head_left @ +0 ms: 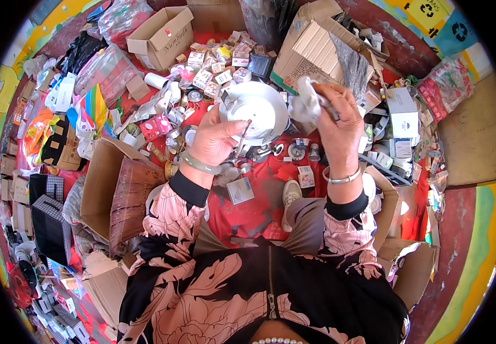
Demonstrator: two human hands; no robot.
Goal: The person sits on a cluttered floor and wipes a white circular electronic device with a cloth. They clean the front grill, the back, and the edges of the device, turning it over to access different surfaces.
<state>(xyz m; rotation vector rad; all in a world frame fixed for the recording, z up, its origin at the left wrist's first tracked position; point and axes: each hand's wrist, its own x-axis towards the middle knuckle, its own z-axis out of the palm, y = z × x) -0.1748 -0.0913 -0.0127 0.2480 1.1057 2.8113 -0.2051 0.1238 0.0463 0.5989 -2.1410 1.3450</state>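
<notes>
In front of me, my left hand [216,135] grips the near-left edge of a white round dish-shaped piece [256,109], its thumb lying over the rim. A thin dark strip or wire [242,137] hangs down by that thumb; I cannot make out where it is fixed. Held up to the right of the piece, my right hand [340,112] is closed on a crumpled white wad [306,103], cloth or thin plastic. The wad is apart from my left hand and close to the dish's right edge. The fingers behind the dish are hidden.
Small printed boxes [213,80] and metal parts lie heaped on the red floor covering [248,206]. Cardboard boxes stand at the far left [162,37], near left [102,195] and far right [317,57]. A small white box [240,191] lies near my shoe [291,200].
</notes>
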